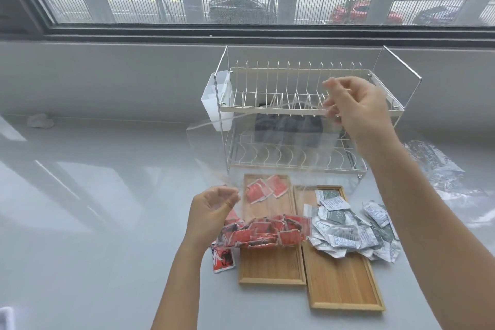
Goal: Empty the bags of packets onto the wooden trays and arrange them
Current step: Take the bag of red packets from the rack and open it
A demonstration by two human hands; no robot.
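Two wooden trays lie side by side: the left tray (270, 268) and the right tray (340, 284). Red packets (267, 233) are heaped across the left tray's middle, two more (265, 189) sit at its far end, and one (223, 260) lies on the table beside it. Grey-white packets (348, 233) are piled on the right tray, spilling over its right edge. A clear plastic bag (257, 147) hangs stretched above the left tray. My right hand (353, 104) pinches its upper corner high up. My left hand (211, 211) grips its lower edge by the red heap.
A white wire dish rack (294, 115) with a white cutlery holder (217, 99) stands just behind the trays. Another crumpled clear bag (439, 169) lies on the table to the right. A window runs along the wall behind the glossy grey table (107, 222).
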